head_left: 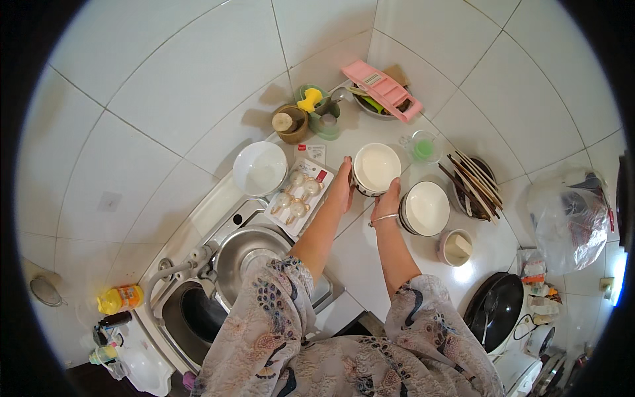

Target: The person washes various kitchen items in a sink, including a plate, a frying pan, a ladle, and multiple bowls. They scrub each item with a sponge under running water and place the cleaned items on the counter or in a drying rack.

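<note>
Between my two hands is a white bowl (376, 167) with a dark-patterned outside; whether others are stacked beneath it, I cannot tell. My left hand (342, 185) grips its left side, and my right hand (386, 203), with a bangle at the wrist, holds its lower right side. Close to my right hand stands another cream bowl (426, 208) with a dark rim. Left of my left hand lies a pack of round pale items with gold-coloured parts (301, 197) on a white card. A white bowl (260, 169) sits beyond that pack, near the wall.
A steel basin (250, 255) rests over the sink (173, 314) at left. Along the back are a brown pot (291, 124), a pink grater (383, 89) and a glass mug (424, 147). Rightward are chopsticks (477, 182), a cup (454, 247) and a black pan (493, 311).
</note>
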Motion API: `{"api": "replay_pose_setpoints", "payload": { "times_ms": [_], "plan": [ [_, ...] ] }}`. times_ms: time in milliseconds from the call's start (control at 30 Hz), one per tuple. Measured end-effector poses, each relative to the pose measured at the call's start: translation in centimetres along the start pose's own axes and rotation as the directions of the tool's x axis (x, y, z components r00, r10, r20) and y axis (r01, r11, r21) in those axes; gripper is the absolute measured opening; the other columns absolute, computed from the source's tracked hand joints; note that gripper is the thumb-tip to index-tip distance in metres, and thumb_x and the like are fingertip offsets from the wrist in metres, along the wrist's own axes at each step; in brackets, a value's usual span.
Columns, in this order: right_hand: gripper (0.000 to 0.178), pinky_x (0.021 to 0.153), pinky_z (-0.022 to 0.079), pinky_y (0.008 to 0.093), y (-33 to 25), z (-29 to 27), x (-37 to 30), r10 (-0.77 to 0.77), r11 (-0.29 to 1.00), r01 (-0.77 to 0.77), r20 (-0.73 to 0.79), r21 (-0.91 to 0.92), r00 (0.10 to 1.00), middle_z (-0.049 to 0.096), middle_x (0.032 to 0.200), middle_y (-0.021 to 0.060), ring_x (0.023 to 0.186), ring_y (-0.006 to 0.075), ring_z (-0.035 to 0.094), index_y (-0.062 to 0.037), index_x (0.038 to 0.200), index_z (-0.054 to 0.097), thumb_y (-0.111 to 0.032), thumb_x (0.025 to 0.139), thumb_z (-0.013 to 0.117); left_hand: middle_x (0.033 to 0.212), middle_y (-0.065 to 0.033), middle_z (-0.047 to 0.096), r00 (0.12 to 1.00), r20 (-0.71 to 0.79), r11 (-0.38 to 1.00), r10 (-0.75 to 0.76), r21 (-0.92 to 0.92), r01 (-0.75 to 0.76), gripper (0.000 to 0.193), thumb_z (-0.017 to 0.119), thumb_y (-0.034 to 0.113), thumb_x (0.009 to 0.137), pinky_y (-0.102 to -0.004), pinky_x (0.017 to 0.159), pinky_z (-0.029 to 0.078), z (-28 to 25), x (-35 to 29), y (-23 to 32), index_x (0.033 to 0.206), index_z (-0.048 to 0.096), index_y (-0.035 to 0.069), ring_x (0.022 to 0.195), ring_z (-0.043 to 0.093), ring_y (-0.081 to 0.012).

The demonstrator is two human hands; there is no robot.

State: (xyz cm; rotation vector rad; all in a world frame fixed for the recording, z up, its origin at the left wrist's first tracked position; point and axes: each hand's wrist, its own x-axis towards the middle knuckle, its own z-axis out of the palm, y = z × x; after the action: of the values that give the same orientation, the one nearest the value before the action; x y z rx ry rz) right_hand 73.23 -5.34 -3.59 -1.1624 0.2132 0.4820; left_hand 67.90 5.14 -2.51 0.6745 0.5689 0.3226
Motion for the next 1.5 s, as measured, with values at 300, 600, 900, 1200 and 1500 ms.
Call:
{"api": "replay_pose_setpoints", "payload": {
  "times_ms": [300,600,900,1200,1500],
  "plan": [
    [0.060,0.103,0.018,0.0412,2.1,-1.1,-4.4,-0.029,0.994,0.015,-0.131,-0.111,0.991,0.028,0.138,0.0074,0.127,0.0210,0.024,-0.0101,0.136,0.023,-0.046,0.089,0.036,0.145,-0.0139,0.014,0.995,-0.100,0.999,-0.004,0.048,0.009,0.075,0.040,0.054,0.086,-0.0392,0.107,0.010,-2.3,-7.2,3.0,0.139,0.017,0.007,0.134,0.010,-0.0244],
    [0.032,0.092,0.035,0.0268,5.7,6.0,-6.0,-0.237,0.869,0.358,0.346,-0.343,0.908,0.054,0.113,0.0091,0.104,0.0173,0.049,-0.0025,0.118,0.050,-0.019,0.091,0.043,0.125,-0.0129,0.042,0.847,-0.461,0.963,0.266,0.159,-0.215,0.056,0.045,0.042,0.088,-0.0369,0.093,0.035,-13.2,-16.2,9.0,0.129,0.034,0.005,0.114,0.040,-0.0224],
    [0.028,0.086,0.038,0.0261,13.5,14.8,2.9,0.232,0.955,-0.063,0.601,-0.289,0.764,0.057,0.106,0.0045,0.097,0.0159,0.051,-0.0077,0.108,0.053,-0.029,0.091,0.045,0.107,-0.0042,0.048,0.829,-0.512,0.974,0.225,0.098,-0.204,0.044,0.047,0.038,0.088,-0.0342,0.081,0.039,-19.8,-11.7,11.3,0.121,0.041,0.011,0.100,0.044,-0.0196],
    [0.049,0.099,0.029,0.0301,9.2,17.5,-2.7,0.369,0.903,-0.087,0.657,-0.420,0.657,0.044,0.126,0.0087,0.115,0.0173,0.041,0.0002,0.127,0.038,-0.035,0.092,0.039,0.115,-0.0029,0.047,0.857,-0.494,0.983,0.147,-0.027,-0.184,0.041,0.034,0.041,0.092,-0.0346,0.089,0.034,-18.4,-10.5,11.4,0.121,0.043,0.013,0.103,0.043,-0.0173],
    [0.049,0.101,0.025,0.0288,5.0,16.2,-15.3,0.167,0.952,0.151,0.868,-0.265,0.467,0.037,0.132,0.0113,0.121,0.0179,0.034,0.0001,0.135,0.023,-0.018,0.092,0.039,0.129,-0.0076,0.038,0.730,-0.535,0.888,0.425,0.093,-0.449,0.048,0.038,0.030,0.093,-0.0384,0.097,0.034,-13.1,-24.1,12.7,0.135,0.022,0.010,0.116,0.041,-0.0200]
  ]
}}
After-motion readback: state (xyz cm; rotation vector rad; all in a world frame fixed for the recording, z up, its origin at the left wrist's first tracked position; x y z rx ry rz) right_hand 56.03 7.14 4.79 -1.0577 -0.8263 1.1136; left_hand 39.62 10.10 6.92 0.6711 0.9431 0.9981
